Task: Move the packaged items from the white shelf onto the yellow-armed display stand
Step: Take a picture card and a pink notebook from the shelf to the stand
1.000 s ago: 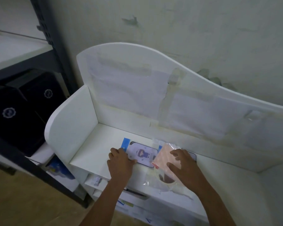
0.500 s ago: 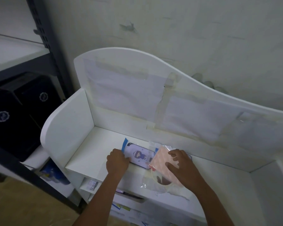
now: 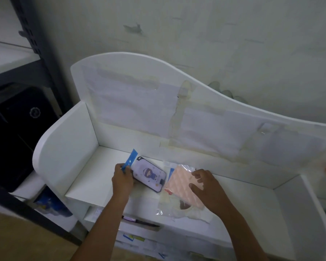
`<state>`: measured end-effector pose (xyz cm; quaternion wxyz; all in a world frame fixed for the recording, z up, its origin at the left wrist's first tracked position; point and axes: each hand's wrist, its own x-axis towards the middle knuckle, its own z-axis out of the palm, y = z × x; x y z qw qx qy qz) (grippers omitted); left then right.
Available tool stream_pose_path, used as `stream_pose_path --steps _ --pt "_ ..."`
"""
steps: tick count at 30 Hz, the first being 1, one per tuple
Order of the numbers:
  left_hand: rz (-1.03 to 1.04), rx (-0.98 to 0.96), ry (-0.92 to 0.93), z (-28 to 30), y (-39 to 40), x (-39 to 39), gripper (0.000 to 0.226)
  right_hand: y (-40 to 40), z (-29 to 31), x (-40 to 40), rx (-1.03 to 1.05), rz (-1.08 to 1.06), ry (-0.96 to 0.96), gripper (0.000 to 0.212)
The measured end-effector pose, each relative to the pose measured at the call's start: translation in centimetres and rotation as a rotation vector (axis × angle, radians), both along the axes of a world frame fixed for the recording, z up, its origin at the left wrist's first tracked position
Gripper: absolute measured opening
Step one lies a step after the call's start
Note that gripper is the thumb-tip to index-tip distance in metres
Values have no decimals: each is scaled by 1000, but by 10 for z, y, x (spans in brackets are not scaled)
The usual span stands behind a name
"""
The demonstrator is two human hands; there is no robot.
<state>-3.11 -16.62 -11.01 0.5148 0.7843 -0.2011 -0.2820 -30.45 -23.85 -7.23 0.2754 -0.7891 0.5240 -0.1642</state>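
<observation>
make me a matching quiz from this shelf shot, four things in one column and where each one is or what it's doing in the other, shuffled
Things
1. left hand
2. right hand
3. cartoon phone case packet
4. black boxes

Places or states
A. on the dark rack left of the white shelf
B. fingers spread over the pink quilted packet
C. pinches a blue header strip
D. lies flat on the shelf between the two hands

Pairs: 1-C, 2-B, 3-D, 4-A
</observation>
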Motion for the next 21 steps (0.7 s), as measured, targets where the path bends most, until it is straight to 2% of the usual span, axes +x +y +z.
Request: stream_pose_path --steps 3,5,8,10,15,18,21 --pt "95 -166 406 5 2 9 24 -2 -4 -5 12 -30 13 33" --pt "91 -265 570 10 7 12 34 -3 -8 -8 17 -50 25 33" --pt "4 -366 626 10 12 11 53 -5 -12 -10 13 -54 57 30" --pt "1 -389 648 8 15 9 56 -6 -15 -11 24 -54 69 29" --pt "23 -404 673 11 22 10 29 -11 -22 -14 48 -70 105 32" --pt "23 -432 647 11 30 13 25 -13 -24 -17 85 -51 171 49" --pt "6 -368 620 13 38 14 27 -13 -29 -17 113 -25 229 75"
